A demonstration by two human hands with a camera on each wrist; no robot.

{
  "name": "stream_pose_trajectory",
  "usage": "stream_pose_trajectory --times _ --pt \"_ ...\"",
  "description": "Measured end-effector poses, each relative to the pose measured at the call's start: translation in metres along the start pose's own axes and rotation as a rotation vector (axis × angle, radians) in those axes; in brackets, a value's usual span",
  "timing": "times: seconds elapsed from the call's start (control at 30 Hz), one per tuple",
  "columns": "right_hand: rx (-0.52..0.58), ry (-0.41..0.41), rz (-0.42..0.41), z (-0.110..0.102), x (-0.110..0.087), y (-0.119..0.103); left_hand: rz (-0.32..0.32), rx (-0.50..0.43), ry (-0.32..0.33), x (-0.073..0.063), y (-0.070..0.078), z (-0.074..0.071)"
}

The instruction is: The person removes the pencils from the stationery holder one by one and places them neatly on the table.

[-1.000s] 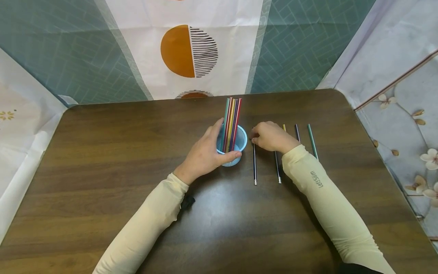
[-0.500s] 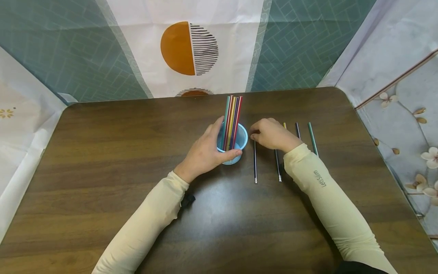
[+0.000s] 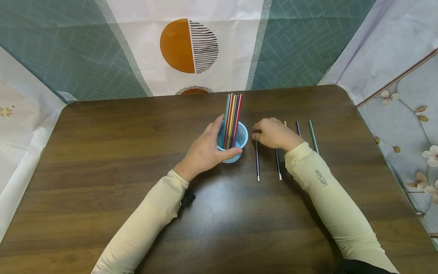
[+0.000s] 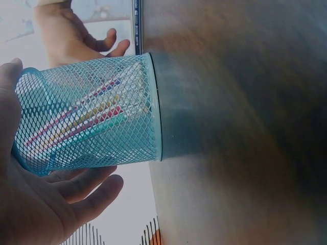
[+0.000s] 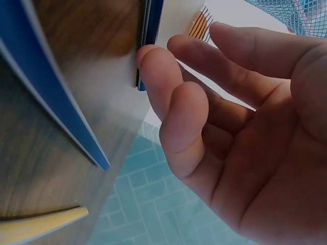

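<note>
In the head view my left hand (image 3: 203,152) holds a light blue mesh pencil cup (image 3: 243,137) upright on the table. Its thumb is at the near side and its fingers wrap the far left side. Several coloured pencils (image 3: 232,121) stand in the cup, leaning together. Right of the cup, my right hand (image 3: 273,133) is over a dark pencil (image 3: 257,163) lying on the table. In the right wrist view its fingertips touch this blue-looking pencil (image 5: 152,25), while the thumb stays apart. Another dark pencil (image 3: 278,167) lies partly hidden beneath the hand.
Further right lie a yellow pencil (image 3: 285,123), a dark purple pencil (image 3: 298,128) and a green pencil (image 3: 313,137), partly covered by the right arm. The brown wooden table (image 3: 102,171) ends at a patterned curtain (image 3: 219,57) behind.
The dark pencil beneath my right fingertips has shifted slightly, its near end now further right. My right hand has moved a little right too. The left hand and cup keep their places.
</note>
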State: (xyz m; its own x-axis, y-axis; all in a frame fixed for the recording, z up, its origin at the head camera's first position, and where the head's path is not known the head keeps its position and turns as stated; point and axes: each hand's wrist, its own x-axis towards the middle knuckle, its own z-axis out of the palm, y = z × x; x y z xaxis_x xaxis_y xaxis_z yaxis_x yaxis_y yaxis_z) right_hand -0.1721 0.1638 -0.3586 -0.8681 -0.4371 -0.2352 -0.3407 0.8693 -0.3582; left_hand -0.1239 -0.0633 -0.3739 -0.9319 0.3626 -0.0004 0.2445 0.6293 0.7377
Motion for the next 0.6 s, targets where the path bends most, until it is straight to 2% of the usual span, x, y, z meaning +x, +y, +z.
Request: stream_pose_trajectory --times 0.6 --pt "-0.013 -0.044 0.018 0.0027 0.0018 -0.001 0.025 0.016 0.014 0.001 -0.0009 -0.0001"
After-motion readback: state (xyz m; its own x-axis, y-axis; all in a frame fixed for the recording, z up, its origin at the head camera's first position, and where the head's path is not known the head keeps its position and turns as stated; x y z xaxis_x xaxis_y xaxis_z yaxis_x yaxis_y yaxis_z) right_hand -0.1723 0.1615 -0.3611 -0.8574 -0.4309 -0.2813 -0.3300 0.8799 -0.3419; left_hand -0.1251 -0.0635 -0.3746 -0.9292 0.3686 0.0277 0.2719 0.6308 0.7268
